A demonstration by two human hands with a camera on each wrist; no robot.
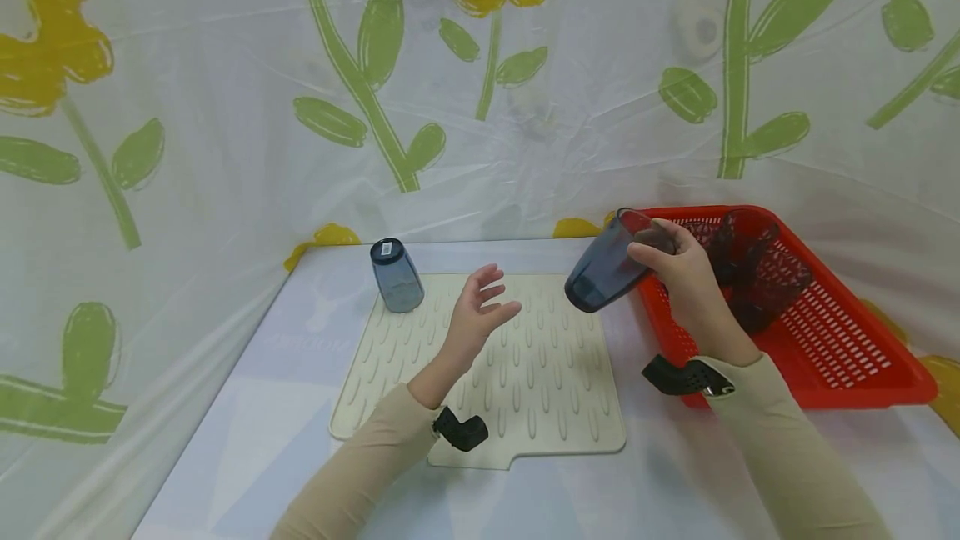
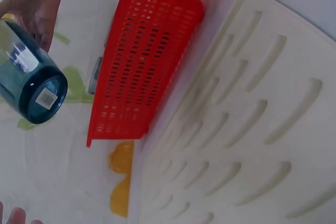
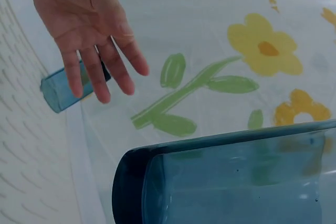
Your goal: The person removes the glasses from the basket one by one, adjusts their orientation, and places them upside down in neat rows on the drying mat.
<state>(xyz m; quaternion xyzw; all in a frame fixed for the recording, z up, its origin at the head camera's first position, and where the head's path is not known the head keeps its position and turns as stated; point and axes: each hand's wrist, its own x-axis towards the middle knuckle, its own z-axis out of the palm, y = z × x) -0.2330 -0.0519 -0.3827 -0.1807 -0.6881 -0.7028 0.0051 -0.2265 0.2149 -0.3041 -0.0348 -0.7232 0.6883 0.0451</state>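
My right hand (image 1: 693, 290) grips a blue-tinted drinking glass (image 1: 606, 269) near its rim, tilted with its base down to the left, at the left edge of the red basket (image 1: 847, 397). In the right wrist view this glass (image 3: 236, 182) fills the lower right. My left hand (image 1: 475, 315), fingers spread and holding nothing, hovers over the cream drying mat (image 1: 525, 390). A second blue glass (image 1: 397, 277) stands upside down on the mat's back left corner, a label on its base. In the left wrist view the held glass (image 2: 34, 87) also shows a label.
Inside the basket's back part lie more dark tinted glasses (image 1: 757, 265), hard to tell apart. Behind the table (image 1: 277, 373) hangs a white curtain (image 1: 585, 107) printed with flowers. The basket's raised rim borders the right hand's side.
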